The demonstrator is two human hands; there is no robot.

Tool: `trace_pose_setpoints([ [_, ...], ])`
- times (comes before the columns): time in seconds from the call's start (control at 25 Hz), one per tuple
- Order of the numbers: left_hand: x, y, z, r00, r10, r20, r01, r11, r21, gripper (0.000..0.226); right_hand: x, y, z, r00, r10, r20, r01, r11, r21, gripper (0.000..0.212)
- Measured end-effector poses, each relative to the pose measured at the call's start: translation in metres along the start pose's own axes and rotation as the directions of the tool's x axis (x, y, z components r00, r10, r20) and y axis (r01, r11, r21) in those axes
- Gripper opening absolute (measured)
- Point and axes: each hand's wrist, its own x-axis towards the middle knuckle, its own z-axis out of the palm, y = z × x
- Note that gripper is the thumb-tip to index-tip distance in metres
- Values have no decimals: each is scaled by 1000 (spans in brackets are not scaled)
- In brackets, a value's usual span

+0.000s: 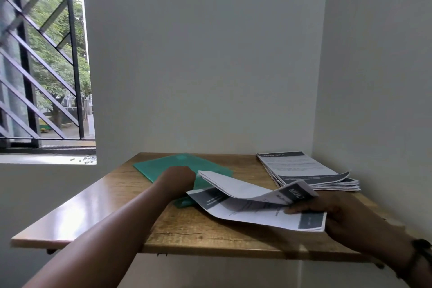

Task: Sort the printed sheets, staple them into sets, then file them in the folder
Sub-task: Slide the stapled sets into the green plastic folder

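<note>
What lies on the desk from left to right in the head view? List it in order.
Left hand resting on the green folder → sheets held in the right hand → paper stack at the far right corner of the desk.

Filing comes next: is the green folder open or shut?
Cannot tell: the green folder lies flat, partly hidden under the left hand.

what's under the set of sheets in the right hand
The held sheets overlap the green folder's near corner and the wooden table. Anything else beneath them is hidden.
</note>
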Motion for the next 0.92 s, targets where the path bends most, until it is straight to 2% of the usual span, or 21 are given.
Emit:
trace_pose_setpoints([
  [0.04, 1, -5, -1, 998, -44, -48, 41, 997, -61, 26, 6, -29, -7, 997, 31, 77, -31, 1000, 4, 68],
  [0.08, 2, -12, -2, 989, -105, -100, 91, 986, -139, 27, 22, -43, -7, 997, 36, 72, -42, 996, 75, 71],
  [0.12, 3, -19, -6, 975, -171, -145, 139, 968, -210, 28, 27, -43, -11, 999, 47, 27, -48, 998, 44, 73],
  [0.16, 2, -24, -10, 960, -218, -176, 171, 953, -249, 29, 34, -37, -14, 997, 72, 37, -71, 997, -24, 74],
  [0.24, -2, -21, -22, 946, -227, -230, 182, 963, -201, 30, 32, -45, -15, 992, 85, 95, -86, 996, 0, 69],
  [0.4, -16, 17, -48, 949, -98, -299, 125, 989, 73, 23, 59, -55, -11, 995, 93, 23, -91, 993, -72, 71],
  [0.48, -21, 34, -52, 944, -87, -317, 119, 990, 81, 20, 70, -59, 2, 995, 63, -83, -69, 995, -78, 72],
  [0.56, -25, 44, -53, 936, -114, -332, 130, 991, 26, 19, 76, -60, 20, 982, 42, -186, -56, 996, -71, 62],
  [0.68, -29, 41, -53, 929, -138, -344, 133, 990, -39, 19, 76, -52, 48, 968, 132, -211, -124, 991, 52, 55],
  [0.8, -32, 24, -50, 928, -80, -364, 83, 997, -8, 19, 65, -37, 54, 972, 193, -137, -158, 960, 233, 59],
  [0.92, -32, 13, -47, 927, -81, -366, 77, 997, -28, 27, 59, -28, 40, 972, 232, -36, -206, 914, 350, 46],
])
